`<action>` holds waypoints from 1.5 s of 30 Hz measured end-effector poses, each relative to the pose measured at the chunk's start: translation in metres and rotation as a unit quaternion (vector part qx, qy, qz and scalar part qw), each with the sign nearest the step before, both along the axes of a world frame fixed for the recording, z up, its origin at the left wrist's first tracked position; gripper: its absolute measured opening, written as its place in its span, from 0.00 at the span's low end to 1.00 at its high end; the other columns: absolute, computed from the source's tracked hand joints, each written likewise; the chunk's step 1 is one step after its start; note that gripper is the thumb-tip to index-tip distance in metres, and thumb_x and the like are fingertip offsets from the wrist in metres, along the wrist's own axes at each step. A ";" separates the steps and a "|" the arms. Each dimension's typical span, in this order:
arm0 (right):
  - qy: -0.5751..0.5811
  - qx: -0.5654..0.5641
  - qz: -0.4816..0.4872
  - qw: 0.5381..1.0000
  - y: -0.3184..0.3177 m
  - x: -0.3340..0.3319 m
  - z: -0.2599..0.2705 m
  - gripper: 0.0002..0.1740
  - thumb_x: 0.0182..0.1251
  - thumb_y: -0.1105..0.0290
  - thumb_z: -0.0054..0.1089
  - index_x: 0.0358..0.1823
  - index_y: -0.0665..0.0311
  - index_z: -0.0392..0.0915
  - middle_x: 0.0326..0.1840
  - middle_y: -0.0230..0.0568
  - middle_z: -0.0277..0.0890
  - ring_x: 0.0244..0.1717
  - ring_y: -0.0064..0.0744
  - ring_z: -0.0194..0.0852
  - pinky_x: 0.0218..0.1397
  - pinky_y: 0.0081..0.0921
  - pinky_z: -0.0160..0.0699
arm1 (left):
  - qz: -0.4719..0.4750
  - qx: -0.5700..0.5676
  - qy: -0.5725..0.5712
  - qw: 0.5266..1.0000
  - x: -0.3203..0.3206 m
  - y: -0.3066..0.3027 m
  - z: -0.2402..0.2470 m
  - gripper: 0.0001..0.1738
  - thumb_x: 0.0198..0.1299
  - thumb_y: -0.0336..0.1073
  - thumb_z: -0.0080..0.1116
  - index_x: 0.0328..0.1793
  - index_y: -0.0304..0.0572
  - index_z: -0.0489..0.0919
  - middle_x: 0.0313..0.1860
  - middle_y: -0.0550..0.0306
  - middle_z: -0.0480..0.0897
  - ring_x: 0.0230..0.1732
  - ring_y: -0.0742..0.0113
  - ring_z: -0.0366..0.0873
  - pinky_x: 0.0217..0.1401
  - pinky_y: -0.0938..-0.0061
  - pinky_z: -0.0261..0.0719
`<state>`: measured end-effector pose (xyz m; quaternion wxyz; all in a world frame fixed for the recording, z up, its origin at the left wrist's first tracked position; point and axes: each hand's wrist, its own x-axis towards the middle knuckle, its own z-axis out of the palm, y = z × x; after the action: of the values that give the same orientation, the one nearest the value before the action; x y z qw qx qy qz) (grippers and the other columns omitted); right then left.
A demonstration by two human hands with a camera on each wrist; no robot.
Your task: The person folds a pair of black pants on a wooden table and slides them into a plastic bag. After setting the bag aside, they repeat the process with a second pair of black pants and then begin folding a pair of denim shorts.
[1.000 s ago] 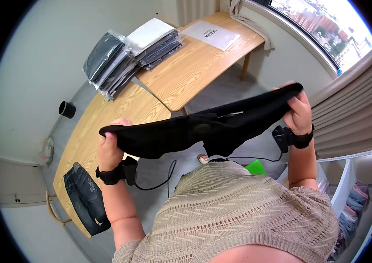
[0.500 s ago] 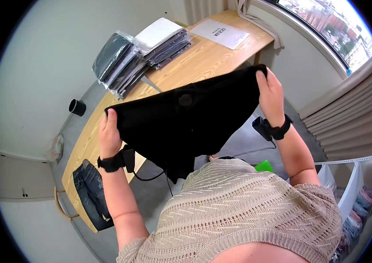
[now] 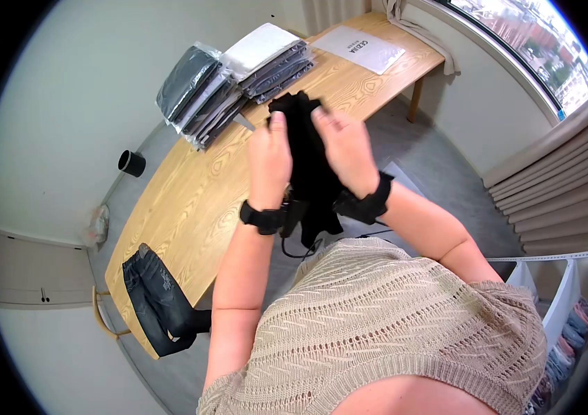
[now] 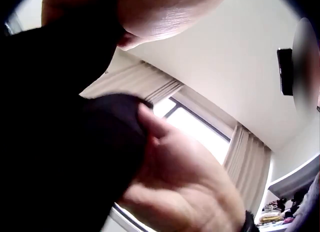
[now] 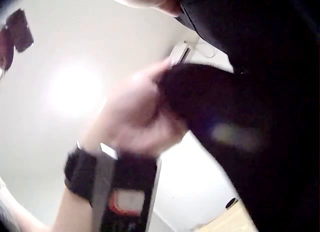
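You held the black garment up over the long edge of the wooden table, clear of its top, pinched along its upper edge in both hands. With the two gripped parts almost touching, the cloth hung doubled in a narrow fold from above the table down toward your chest. I judge that is why it was held so high and so close.

Your left hand was closed on the fabric, its thumb pointing up along the fold. Your right hand gripped the same edge just beside it, fingers curled over the cloth. Both wrist views showed dark fabric bunched inside a grip.

Your forearms were raised and angled inward, elbows bent, wrists near each other above the table's edge.

On the table beyond the garment lay stacks of bagged clothes and a printed sheet. A pair of jeans hung over the table's nearest end.
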<state>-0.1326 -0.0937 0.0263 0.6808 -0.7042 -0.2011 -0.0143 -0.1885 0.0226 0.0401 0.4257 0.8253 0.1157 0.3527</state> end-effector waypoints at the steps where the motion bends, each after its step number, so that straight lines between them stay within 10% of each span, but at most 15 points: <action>1: -0.068 -0.003 0.019 0.998 0.009 -0.009 -0.005 0.13 0.66 0.66 0.52 0.40 0.72 0.76 0.33 0.52 0.74 0.38 0.44 0.74 0.43 0.32 0.70 | -0.031 -0.007 0.030 0.999 0.004 -0.005 -0.007 0.25 0.69 0.44 0.43 0.31 0.24 0.74 0.19 0.40 0.73 0.20 0.52 0.64 0.25 0.63 0.63; 12: -0.035 -0.071 0.063 0.995 0.013 -0.009 -0.012 0.15 0.66 0.69 0.47 0.45 0.75 0.74 0.44 0.54 0.73 0.46 0.50 0.71 0.50 0.33 0.69 | -0.037 0.069 0.044 0.996 0.004 -0.006 -0.024 0.24 0.69 0.43 0.39 0.32 0.25 0.75 0.26 0.35 0.76 0.28 0.42 0.73 0.31 0.59 0.68; 18: -0.195 -0.065 0.092 0.974 0.012 -0.003 -0.031 0.20 0.56 0.71 0.57 0.51 0.71 0.72 0.50 0.50 0.71 0.51 0.47 0.70 0.57 0.34 0.67 | -0.155 -0.217 0.087 0.960 -0.006 0.002 -0.004 0.28 0.71 0.50 0.37 0.31 0.30 0.73 0.24 0.62 0.71 0.29 0.74 0.66 0.35 0.76 0.68; 21: -0.090 -0.017 0.149 0.985 0.007 -0.002 -0.023 0.19 0.57 0.72 0.58 0.50 0.71 0.72 0.50 0.52 0.71 0.51 0.48 0.69 0.57 0.32 0.67 | -0.211 -0.295 0.093 0.927 -0.007 0.009 -0.003 0.28 0.71 0.51 0.38 0.31 0.32 0.75 0.25 0.60 0.73 0.30 0.73 0.68 0.37 0.76 0.70; 22: -0.078 -0.005 0.146 0.986 0.009 0.004 -0.028 0.15 0.61 0.72 0.55 0.48 0.70 0.73 0.43 0.47 0.74 0.44 0.39 0.72 0.51 0.28 0.70 | -0.231 -0.256 0.122 0.931 -0.009 0.018 -0.006 0.29 0.70 0.53 0.39 0.46 0.32 0.79 0.34 0.58 0.80 0.40 0.70 0.78 0.46 0.77 0.74; 26: 0.171 0.101 0.221 0.955 0.004 0.015 -0.029 0.12 0.70 0.69 0.47 0.46 0.71 0.74 0.31 0.30 0.74 0.33 0.17 0.69 0.40 0.20 0.71 | -0.209 0.021 0.132 0.969 -0.013 0.044 0.006 0.17 0.64 0.42 0.53 0.52 0.37 0.78 0.38 0.58 0.79 0.42 0.71 0.76 0.47 0.75 0.74; 29: 0.189 0.120 0.249 0.942 0.001 0.017 -0.028 0.13 0.71 0.69 0.47 0.47 0.72 0.74 0.35 0.31 0.75 0.35 0.17 0.69 0.41 0.18 0.71 | -0.141 0.259 0.014 0.955 -0.011 0.054 0.027 0.31 0.49 0.39 0.67 0.60 0.42 0.73 0.52 0.52 0.75 0.55 0.57 0.72 0.59 0.67 0.69; 35: 0.129 0.134 0.263 0.947 -0.003 0.014 -0.020 0.15 0.71 0.69 0.47 0.50 0.73 0.73 0.39 0.32 0.77 0.38 0.17 0.70 0.44 0.19 0.72 | -0.276 0.313 0.116 0.902 0.014 0.052 0.025 0.41 0.42 0.43 0.72 0.64 0.43 0.68 0.63 0.50 0.70 0.72 0.51 0.56 0.73 0.60 0.52; 40: 0.141 0.132 0.259 0.946 -0.017 0.026 -0.022 0.14 0.71 0.69 0.48 0.50 0.71 0.74 0.40 0.31 0.77 0.41 0.17 0.70 0.48 0.19 0.70 | -0.223 0.224 0.167 0.934 0.026 0.046 0.013 0.26 0.45 0.45 0.70 0.49 0.41 0.77 0.37 0.46 0.81 0.37 0.46 0.77 0.40 0.63 0.74; 45: 0.044 0.046 0.247 0.967 -0.034 0.041 -0.024 0.14 0.68 0.69 0.52 0.51 0.68 0.75 0.40 0.33 0.78 0.43 0.19 0.70 0.50 0.20 0.70 | -0.244 0.245 0.250 0.904 0.032 0.036 0.027 0.15 0.50 0.41 0.66 0.40 0.41 0.82 0.31 0.46 0.81 0.35 0.47 0.77 0.36 0.64 0.74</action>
<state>-0.0918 -0.1274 0.0018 0.7032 -0.6005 -0.3376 0.1759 -0.1567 0.0590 0.0671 0.2395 0.9672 -0.0764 0.0370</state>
